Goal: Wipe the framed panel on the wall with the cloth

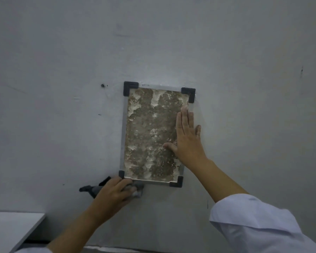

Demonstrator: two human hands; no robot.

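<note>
Head view: framed panel (153, 132) mounted upright on the grey wall (62, 52), both hands at its edges.
The right hand (187, 141) lies flat and open, fingers extended, on the panel's right edge, gripping nothing. The left hand (115, 193) is closed around a bunched grey cloth (138, 190), pressed to the wall just below the panel's lower-left black corner bracket (121, 174).
</note>
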